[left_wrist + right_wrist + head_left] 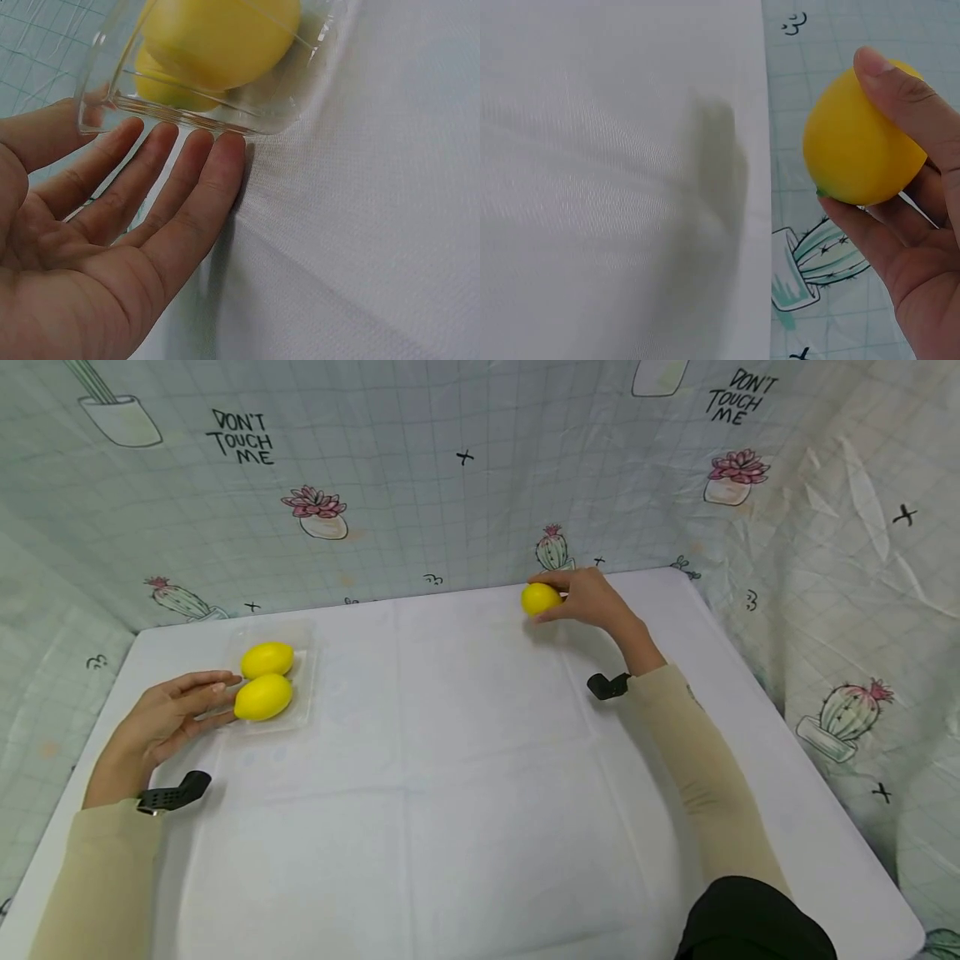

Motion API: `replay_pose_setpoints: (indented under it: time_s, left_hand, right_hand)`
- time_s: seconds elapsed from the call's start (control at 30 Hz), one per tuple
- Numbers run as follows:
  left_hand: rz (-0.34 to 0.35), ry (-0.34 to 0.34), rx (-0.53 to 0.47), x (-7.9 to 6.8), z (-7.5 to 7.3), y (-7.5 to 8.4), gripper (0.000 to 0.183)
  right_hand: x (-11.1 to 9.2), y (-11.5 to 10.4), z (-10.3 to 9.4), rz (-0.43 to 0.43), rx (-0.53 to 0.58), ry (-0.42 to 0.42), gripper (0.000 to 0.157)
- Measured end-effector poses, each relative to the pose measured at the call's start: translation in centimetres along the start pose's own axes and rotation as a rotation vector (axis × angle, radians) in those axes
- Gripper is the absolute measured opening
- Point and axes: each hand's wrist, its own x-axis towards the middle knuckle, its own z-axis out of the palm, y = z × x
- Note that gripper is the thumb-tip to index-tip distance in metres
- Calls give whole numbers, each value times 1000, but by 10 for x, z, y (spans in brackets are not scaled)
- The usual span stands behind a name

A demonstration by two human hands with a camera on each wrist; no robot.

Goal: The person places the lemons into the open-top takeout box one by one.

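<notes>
In the head view, a clear plastic container (pixel 306 714) at the table's left holds two yellow lemons, a farther lemon (pixel 267 659) and a nearer lemon (pixel 263 697). My left hand (pixel 176 712) is at the container's left side. In the left wrist view its fairly straight fingertips (pixel 229 150) rest right at the clear wall, and the thumb tip shows through the plastic. Over the table's far edge, my right hand (pixel 588 599) grips a third lemon (pixel 540 599) between thumb and fingers. The right wrist view shows this lemon (pixel 859 142) with a small green tip.
A white cloth (pixel 465 793) with fold lines covers the table. Behind it and at both sides hangs a printed curtain (pixel 420 485) with cactus drawings. Each wrist wears a black strap device, the right device (pixel 607 686) near the sleeve cuff. A dark round object (pixel 753 922) shows at the bottom right.
</notes>
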Motion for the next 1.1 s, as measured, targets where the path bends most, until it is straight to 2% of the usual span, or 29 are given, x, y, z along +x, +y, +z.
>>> replay_pose_setpoints:
  time_s: [0.23, 0.57, 0.9, 1.1]
  left_hand:
    - [-25, -9, -18, 2, -2, 0, 48]
    - [-50, -24, -135, 1, -3, -1, 43]
    - [-51, -17, -174, 0, 0, 1, 43]
    - [-51, -11, -171, 0, 0, 1, 43]
  right_hand:
    - [-5, -11, 2, 23, 34, 11, 69]
    - [-7, -19, 10, 4, 148, 41, 67]
    - [-10, -31, 17, -107, 172, 82, 62]
    - [-9, -38, 21, -136, 193, 85, 63]
